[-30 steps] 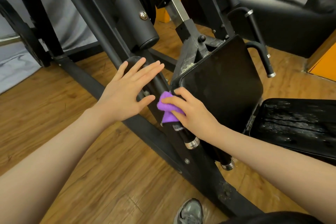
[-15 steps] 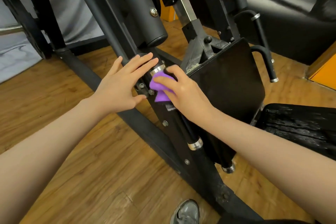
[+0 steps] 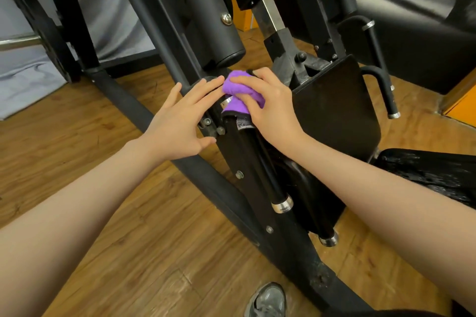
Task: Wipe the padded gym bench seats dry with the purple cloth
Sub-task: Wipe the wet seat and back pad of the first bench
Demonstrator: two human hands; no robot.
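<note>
the wooden floor (image 3: 85,183) is lying open to the left, while the black machine frame (image 3: 144,116) is crowding the middle with bars and bolts. a black back pad (image 3: 334,110) is standing tilted, its upper left edge beside the hands; a wet seat pad (image 3: 425,172) is lying at right. the right hand (image 3: 268,108) is gripping the bunched purple cloth (image 3: 235,86) against the frame's handle. the left hand (image 3: 180,121) is resting on the frame with its fingers straight, fingertips touching the cloth. a grey shoe (image 3: 268,301) is showing below.
</note>
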